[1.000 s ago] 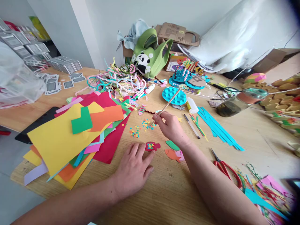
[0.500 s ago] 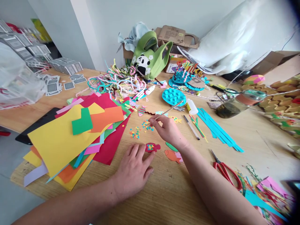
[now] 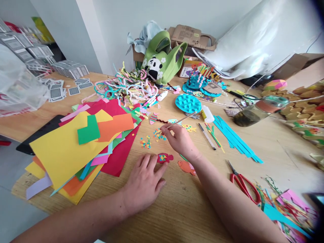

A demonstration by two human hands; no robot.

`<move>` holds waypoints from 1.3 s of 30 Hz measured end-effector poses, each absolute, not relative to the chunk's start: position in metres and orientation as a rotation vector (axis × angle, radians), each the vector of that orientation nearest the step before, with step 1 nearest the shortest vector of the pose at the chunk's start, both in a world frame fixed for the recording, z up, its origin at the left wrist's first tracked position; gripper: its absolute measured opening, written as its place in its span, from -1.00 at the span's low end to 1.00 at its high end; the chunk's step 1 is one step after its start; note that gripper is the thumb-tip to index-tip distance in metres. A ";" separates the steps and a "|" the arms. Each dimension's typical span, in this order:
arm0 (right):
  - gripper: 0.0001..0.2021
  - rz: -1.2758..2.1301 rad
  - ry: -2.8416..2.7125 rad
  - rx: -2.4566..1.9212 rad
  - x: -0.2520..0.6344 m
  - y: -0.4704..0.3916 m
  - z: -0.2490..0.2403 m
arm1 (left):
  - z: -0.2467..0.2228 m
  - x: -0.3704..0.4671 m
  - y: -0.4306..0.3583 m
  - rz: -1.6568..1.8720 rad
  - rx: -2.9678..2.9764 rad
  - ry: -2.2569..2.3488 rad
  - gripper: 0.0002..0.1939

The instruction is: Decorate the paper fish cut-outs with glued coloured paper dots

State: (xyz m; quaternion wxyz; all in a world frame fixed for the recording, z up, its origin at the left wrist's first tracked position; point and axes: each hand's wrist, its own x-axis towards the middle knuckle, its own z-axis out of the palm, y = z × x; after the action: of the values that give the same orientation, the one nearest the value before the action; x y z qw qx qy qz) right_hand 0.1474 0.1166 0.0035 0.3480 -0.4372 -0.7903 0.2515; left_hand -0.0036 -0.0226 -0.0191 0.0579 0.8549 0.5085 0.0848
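My left hand (image 3: pixel 145 179) lies flat on the table, its fingertips against a red paper fish (image 3: pixel 165 158) decorated with small yellow, blue and green triangles. In my right hand (image 3: pixel 181 140) is a thin wooden stick (image 3: pixel 186 117), pinched between thumb and fingers. The stick's lower tip is over a small pile of coloured paper bits (image 3: pixel 159 134). Another heap of paper bits (image 3: pixel 146 142) lies just left of it. Under my right forearm sits an orange paper fish (image 3: pixel 186 167), and a green paper piece beside it is mostly hidden by my wrist.
A stack of coloured paper (image 3: pixel 68 148) spreads at left. Red-handled scissors (image 3: pixel 245 187), blue paper strips (image 3: pixel 238 140), a pen (image 3: pixel 207 136) and a glue bottle (image 3: pixel 207 114) lie at right. Behind are a blue studded oval (image 3: pixel 187 103), a pipe-cleaner heap (image 3: pixel 124 86) and a glass jar (image 3: pixel 258 113).
My right hand and the stick have shifted very slightly left, and my right wrist covers more of the green paper piece. My left hand stays on the red fish.
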 end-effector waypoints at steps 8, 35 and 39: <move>-0.70 0.714 -1.937 -1.279 0.155 0.122 0.016 | -0.021 -0.004 -0.022 0.253 2.609 1.554 -0.50; -0.76 0.575 -1.864 -1.318 0.165 0.128 0.022 | -0.021 -0.004 -0.022 0.259 2.605 1.541 -0.51; -0.75 0.585 -1.842 -1.346 0.166 0.130 0.021 | -0.021 -0.004 -0.022 0.258 2.598 1.533 -0.50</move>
State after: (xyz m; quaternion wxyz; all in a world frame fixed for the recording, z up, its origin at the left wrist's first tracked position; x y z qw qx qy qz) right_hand 0.1658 0.1296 0.0214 0.3832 -0.5280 -0.7223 0.2296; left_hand -0.0044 -0.0222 -0.0211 0.0568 0.8568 0.5054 0.0852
